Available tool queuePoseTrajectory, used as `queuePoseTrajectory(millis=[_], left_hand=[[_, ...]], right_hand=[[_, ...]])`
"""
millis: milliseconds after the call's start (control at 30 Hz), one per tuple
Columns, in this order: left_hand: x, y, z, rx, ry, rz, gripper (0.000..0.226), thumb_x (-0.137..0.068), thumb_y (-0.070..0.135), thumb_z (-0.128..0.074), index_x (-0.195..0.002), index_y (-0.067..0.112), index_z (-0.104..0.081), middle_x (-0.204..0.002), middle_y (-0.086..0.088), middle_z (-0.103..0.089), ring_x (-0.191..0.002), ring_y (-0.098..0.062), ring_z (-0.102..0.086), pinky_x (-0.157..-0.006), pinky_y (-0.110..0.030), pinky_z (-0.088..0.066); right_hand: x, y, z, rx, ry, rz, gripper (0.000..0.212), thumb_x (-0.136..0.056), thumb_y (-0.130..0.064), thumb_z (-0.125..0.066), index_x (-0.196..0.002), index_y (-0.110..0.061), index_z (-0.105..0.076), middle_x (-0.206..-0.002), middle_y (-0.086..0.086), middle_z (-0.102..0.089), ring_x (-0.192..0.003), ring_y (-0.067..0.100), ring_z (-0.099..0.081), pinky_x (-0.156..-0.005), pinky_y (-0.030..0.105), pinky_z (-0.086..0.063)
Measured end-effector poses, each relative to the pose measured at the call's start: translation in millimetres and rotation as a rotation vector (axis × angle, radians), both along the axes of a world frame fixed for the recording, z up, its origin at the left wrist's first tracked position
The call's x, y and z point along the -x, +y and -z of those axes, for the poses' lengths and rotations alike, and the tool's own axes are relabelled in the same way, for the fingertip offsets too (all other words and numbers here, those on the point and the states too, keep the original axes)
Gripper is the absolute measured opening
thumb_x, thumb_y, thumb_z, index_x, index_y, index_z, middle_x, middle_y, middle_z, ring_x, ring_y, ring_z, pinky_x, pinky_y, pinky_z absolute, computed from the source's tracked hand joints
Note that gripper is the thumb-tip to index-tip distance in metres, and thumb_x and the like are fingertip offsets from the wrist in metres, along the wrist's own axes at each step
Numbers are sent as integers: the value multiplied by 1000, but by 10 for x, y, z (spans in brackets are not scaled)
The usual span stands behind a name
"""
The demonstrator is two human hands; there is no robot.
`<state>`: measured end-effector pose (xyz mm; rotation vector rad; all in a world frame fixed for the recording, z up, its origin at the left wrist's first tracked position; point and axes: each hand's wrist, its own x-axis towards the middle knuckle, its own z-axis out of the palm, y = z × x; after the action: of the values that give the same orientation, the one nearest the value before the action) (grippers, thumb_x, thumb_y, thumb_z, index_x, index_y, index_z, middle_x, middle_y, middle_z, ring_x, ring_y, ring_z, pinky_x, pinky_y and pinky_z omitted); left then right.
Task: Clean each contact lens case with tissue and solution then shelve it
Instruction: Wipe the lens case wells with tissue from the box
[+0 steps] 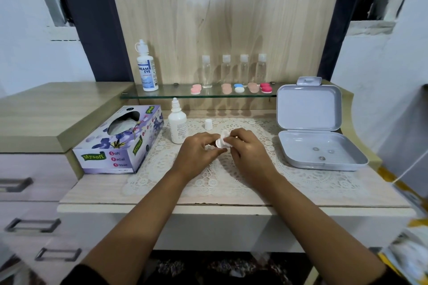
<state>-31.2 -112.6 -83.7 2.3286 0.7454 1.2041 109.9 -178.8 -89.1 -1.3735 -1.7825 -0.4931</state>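
A small white contact lens case is held over the lace mat between both hands. My left hand pinches its lower edge, and my right hand grips its upper part together with a bit of white tissue. An uncapped solution bottle stands just left of my hands, its white cap beside it. The purple tissue box lies to the left. On the glass shelf sit several lens cases: pink, peach, blue-and-white, tan and red.
A large Dream Eye bottle and several clear small bottles stand on the shelf. An open grey box holding three small round pieces lies at the right. Drawers are at the left.
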Motion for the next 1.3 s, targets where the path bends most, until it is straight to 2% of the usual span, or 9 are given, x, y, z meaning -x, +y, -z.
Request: queuePoseTrajectory(millis=[167, 433, 633, 700, 767, 867, 1000, 1200, 1300], left_hand=[[-2, 20, 9, 0, 14, -18, 25, -77, 9, -71, -101, 16, -73, -85, 13, -65, -80, 1, -56, -70, -4, -37], [-2, 34, 18, 20, -56, -25, 33, -72, 14, -79, -104, 13, -72, -89, 12, -66, -84, 14, -57, -74, -4, -40], [7, 30, 24, 34, -67, -32, 34, -73, 13, -78, -106, 12, -71, -88, 9, -66, -81, 12, -57, -72, -4, -40], [6, 40, 29, 28, -62, -27, 34, -74, 14, -77, -108, 12, -70, -88, 9, -65, -81, 10, -56, -72, -3, -39], [7, 53, 35, 25, -48, -18, 35, -75, 14, -76, -109, 12, -69, -90, 7, -65, -83, 8, -56, -73, -4, -38], [9, 58, 36, 21, -26, 19, 35, -76, 11, -74, -110, 14, -68, -95, 6, -66, -88, 3, -57, -77, -8, -41], [20, 57, 33, -2, -14, 19, 37, -77, 10, -74, -114, 13, -66, -100, 8, -63, -91, -2, -57, -82, -11, -42], [11, 43, 34, 68, 1, 2, 40, -77, 18, -75, -115, 19, -66, -88, 6, -57, -82, -1, -54, -73, -5, -38], [4, 42, 31, 100, 0, -24, 25, -82, 26, -69, -107, 20, -69, -83, 8, -60, -77, -3, -56, -68, -5, -38]], right_hand=[[38, -23, 2, 35, -74, -113, 28, -83, -7, -44, -90, 0, -70, -92, 13, -64, -75, 32, -61, -62, 36, -53], [-84, 33, 34, 6, 69, 15, 23, -72, 6, -55, -90, 3, -70, -87, 15, -64, -73, 34, -61, -63, 36, -54], [-155, 29, 10, 12, 322, 138, 22, -77, 7, -58, -95, 4, -70, -92, 15, -64, -81, 28, -63, -72, 12, -37], [-153, 15, -18, 52, 454, 157, 21, -84, 1, -58, -103, 0, -69, -99, 14, -63, -87, 26, -62, -73, 11, -35], [-155, 8, -52, 173, 623, 149, 25, -90, -11, -56, -112, -5, -66, -106, 11, -63, -91, 22, -62, -78, 18, -44], [-117, -48, -128, 308, 898, -1, 26, -91, -20, -59, -112, -8, -65, -101, 8, -67, -74, 12, -64, -58, 14, -51], [-65, -124, -191, 384, 1070, -177, 19, -87, -1, -60, -104, -9, -63, -84, 3, -63, -53, -4, -59, -49, 9, -46], [-102, -153, -215, 417, 936, -131, 17, -86, 0, -60, -103, -4, -63, -79, 4, -59, -48, -8, -55, -48, 3, -39], [-104, -123, -181, 366, 736, -34, 17, -85, -5, -62, -102, -8, -65, -88, 3, -59, -66, -2, -56, -55, -1, -36]])
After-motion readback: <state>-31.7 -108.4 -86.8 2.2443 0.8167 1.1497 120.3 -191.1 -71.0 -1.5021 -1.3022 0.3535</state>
